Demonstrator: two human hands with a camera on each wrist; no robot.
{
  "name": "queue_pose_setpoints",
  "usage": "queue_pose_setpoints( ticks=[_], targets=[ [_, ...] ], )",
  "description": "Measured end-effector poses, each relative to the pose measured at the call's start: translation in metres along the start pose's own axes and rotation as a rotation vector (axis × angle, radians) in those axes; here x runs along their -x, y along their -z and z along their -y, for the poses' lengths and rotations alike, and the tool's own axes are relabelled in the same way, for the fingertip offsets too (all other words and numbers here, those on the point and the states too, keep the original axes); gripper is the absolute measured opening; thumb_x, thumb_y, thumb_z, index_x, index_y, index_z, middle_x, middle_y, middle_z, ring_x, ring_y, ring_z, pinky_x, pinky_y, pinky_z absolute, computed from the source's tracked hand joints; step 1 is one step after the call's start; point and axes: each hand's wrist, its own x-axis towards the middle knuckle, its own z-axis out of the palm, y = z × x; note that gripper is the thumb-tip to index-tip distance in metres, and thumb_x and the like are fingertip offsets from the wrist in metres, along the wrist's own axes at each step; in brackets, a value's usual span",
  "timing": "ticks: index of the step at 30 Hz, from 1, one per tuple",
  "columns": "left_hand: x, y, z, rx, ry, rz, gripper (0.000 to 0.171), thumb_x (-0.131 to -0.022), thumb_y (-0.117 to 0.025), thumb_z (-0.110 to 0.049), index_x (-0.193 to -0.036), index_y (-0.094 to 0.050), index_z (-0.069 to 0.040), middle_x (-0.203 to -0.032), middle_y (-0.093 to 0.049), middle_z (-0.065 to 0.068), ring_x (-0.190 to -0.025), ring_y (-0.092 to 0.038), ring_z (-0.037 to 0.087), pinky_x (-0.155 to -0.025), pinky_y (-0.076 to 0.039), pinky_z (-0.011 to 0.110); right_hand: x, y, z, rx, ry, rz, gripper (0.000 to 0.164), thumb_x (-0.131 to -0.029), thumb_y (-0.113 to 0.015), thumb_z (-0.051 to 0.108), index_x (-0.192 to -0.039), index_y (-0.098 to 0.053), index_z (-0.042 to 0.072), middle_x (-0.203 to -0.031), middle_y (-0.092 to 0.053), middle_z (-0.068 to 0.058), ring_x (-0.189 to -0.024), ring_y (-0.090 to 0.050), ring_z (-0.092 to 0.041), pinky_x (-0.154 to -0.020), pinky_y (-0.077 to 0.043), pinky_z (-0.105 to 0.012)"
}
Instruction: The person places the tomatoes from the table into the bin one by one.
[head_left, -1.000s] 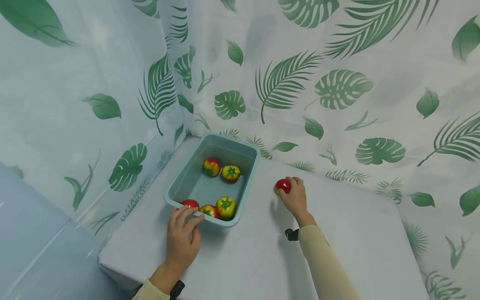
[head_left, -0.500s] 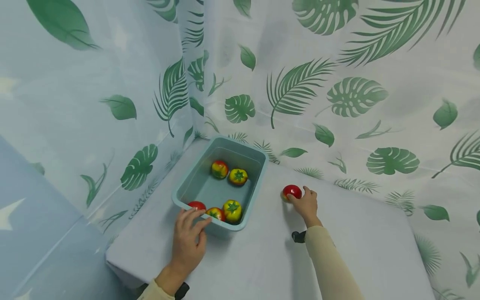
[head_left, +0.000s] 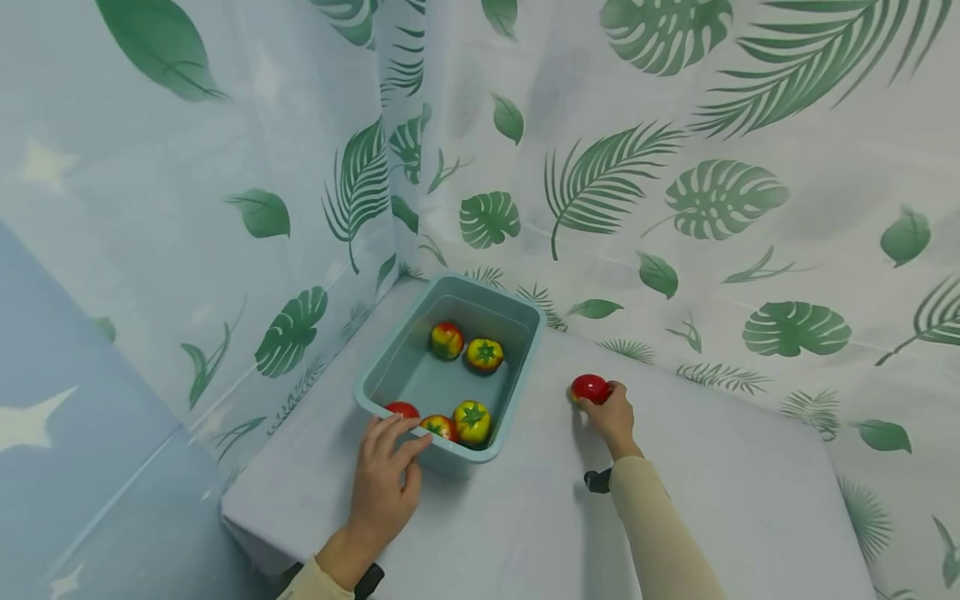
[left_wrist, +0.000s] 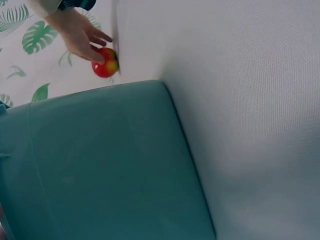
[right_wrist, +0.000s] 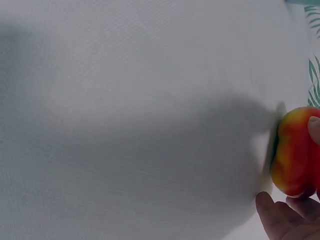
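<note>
My right hand (head_left: 611, 417) pinches a red-and-yellow lobed tomato (head_left: 588, 387) on the table right of the bin. In the right wrist view its thumb lies on the tomato (right_wrist: 295, 150) and a finger touches the opposite side, while other fingertips stay apart. The left wrist view shows this hand (left_wrist: 80, 37) from across the bin. Fingertips of my left hand (head_left: 386, 483) rest on the near rim of a blue-green plastic bin (head_left: 365, 387), thumb away from it. Inside lie several similar tomatoes, two toward the back (head_left: 484, 355) and the others (head_left: 472, 422) along the near wall.
A white cloth covers the table (head_left: 525, 533), whose left front corner shows. Curtains with green leaf prints (head_left: 600, 175) hang close behind the table and on its left. The bin stands near the back left corner.
My right hand's fingers lifted off the tomato to the right, then came back against it. The tomato stays at about the same spot. The view has shifted slightly; my left hand remains at the rim.
</note>
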Motion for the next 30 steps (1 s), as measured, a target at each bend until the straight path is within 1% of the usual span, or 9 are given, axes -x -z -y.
queue_pose_setpoints(
  ticks=[4,7,10,13,16,19,22,25,30],
  targets=[
    [0.0,0.001,0.001,-0.009,0.008,0.016,0.037,-0.08,-0.05,0.004,-0.104,-0.074,-0.011,-0.121,-0.063,0.011,-0.121,-0.048,0.035,-0.11,-0.025,0.06,-0.002,-0.005,0.003,0.024,0.06,0.001,0.075,-0.09,-0.064,0.019,-0.148,-0.024,-0.007,-0.147,-0.035,-0.033,-0.133,-0.035,-0.049,-0.107,-0.033,-0.06],
    [0.001,0.002,0.001,-0.014,0.017,0.032,0.037,-0.08,-0.051,0.004,-0.105,-0.073,-0.011,-0.122,-0.062,0.01,-0.121,-0.048,0.035,-0.11,-0.025,0.06,-0.003,-0.011,0.006,0.027,0.091,0.001,0.078,-0.089,-0.067,0.022,-0.148,-0.026,-0.007,-0.147,-0.035,-0.032,-0.133,-0.035,-0.048,-0.107,-0.034,-0.06],
    [0.001,0.003,0.001,-0.017,0.031,0.047,0.037,-0.08,-0.052,0.004,-0.106,-0.073,-0.012,-0.124,-0.062,0.008,-0.122,-0.048,0.035,-0.111,-0.025,0.059,-0.005,-0.016,0.01,0.002,0.078,0.006,0.081,-0.088,-0.069,0.029,-0.148,-0.026,-0.006,-0.145,-0.035,-0.031,-0.132,-0.035,-0.047,-0.104,-0.038,-0.059],
    [0.001,0.004,0.0,-0.018,0.042,0.06,0.037,-0.081,-0.053,0.005,-0.106,-0.073,-0.012,-0.124,-0.061,0.008,-0.122,-0.048,0.035,-0.112,-0.024,0.057,-0.006,-0.02,0.014,-0.044,0.044,-0.003,0.083,-0.088,-0.07,0.032,-0.147,-0.026,-0.004,-0.144,-0.036,-0.029,-0.131,-0.036,-0.045,-0.102,-0.041,-0.058],
    [0.001,0.003,0.0,-0.017,0.039,0.063,0.037,-0.081,-0.054,0.005,-0.107,-0.073,-0.012,-0.124,-0.061,0.009,-0.123,-0.047,0.035,-0.112,-0.024,0.057,-0.007,-0.023,0.019,-0.08,0.019,-0.019,0.083,-0.087,-0.07,0.032,-0.147,-0.026,-0.003,-0.143,-0.037,-0.028,-0.13,-0.036,-0.044,-0.101,-0.042,-0.058],
    [0.002,0.0,0.0,-0.015,0.021,0.048,0.037,-0.08,-0.053,0.005,-0.106,-0.073,-0.012,-0.123,-0.062,0.01,-0.123,-0.047,0.035,-0.11,-0.026,0.059,-0.006,-0.023,0.02,-0.085,0.021,-0.033,0.082,-0.087,-0.069,0.031,-0.148,-0.025,-0.003,-0.143,-0.038,-0.028,-0.13,-0.037,-0.044,-0.101,-0.042,-0.058],
    [0.003,-0.001,0.001,-0.018,0.008,0.03,0.037,-0.08,-0.052,0.005,-0.105,-0.073,-0.011,-0.122,-0.062,0.01,-0.122,-0.048,0.035,-0.109,-0.027,0.061,-0.004,-0.02,0.023,-0.086,0.056,-0.049,0.08,-0.087,-0.068,0.03,-0.148,-0.026,-0.002,-0.142,-0.038,-0.027,-0.129,-0.037,-0.043,-0.099,-0.043,-0.059],
    [0.003,-0.001,0.003,-0.017,0.009,0.03,0.036,-0.08,-0.051,0.004,-0.105,-0.073,-0.011,-0.121,-0.062,0.011,-0.122,-0.047,0.036,-0.11,-0.026,0.06,-0.002,-0.013,0.031,-0.104,0.101,-0.08,0.078,-0.087,-0.068,0.03,-0.147,-0.028,0.0,-0.141,-0.038,-0.025,-0.129,-0.037,-0.042,-0.098,-0.044,-0.058],
    [0.001,-0.001,0.005,-0.019,0.005,0.039,0.033,-0.081,-0.051,0.001,-0.105,-0.072,-0.01,-0.122,-0.061,0.012,-0.122,-0.047,0.036,-0.111,-0.025,0.06,0.007,-0.003,0.053,-0.188,0.177,-0.148,0.074,-0.085,-0.07,0.029,-0.144,-0.034,0.002,-0.138,-0.043,-0.021,-0.126,-0.041,-0.037,-0.095,-0.047,-0.056]
  ],
)
